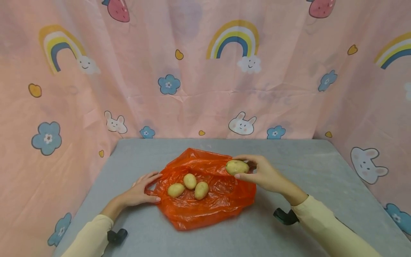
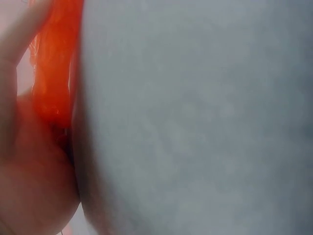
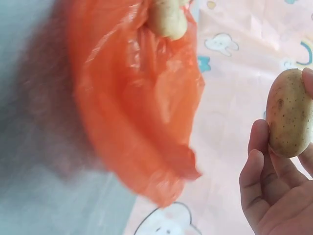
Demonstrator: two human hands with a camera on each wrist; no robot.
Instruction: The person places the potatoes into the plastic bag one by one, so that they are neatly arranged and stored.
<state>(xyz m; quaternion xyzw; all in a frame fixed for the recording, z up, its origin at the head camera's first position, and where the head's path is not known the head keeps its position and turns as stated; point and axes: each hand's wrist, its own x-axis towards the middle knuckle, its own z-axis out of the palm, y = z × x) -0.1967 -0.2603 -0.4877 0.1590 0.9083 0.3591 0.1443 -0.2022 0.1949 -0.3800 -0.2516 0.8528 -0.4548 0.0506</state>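
A red plastic bag [image 1: 224, 200] lies spread on the grey table, with three potatoes [image 1: 201, 190] grouped on its left half. My left hand [image 1: 139, 191] grips the bag's left edge, fingers on the upper part and thumb lower down; in the left wrist view orange-red plastic [image 2: 56, 63] runs along the hand [image 2: 34, 171]. Over the bag's upper right side, my right hand [image 1: 264, 174] holds another potato [image 1: 237, 167] between fingers and thumb. The right wrist view shows that potato [image 3: 289, 113] raised in the hand [image 3: 281, 200], apart from the bag [image 3: 127, 98].
Grey table surface [image 1: 308, 167] surrounds the bag. Behind it and at both sides hangs a pink curtain [image 1: 192, 114] printed with rainbows, flowers and rabbits. Black pieces [image 1: 285, 216] are attached at both forearms, close to the tabletop.
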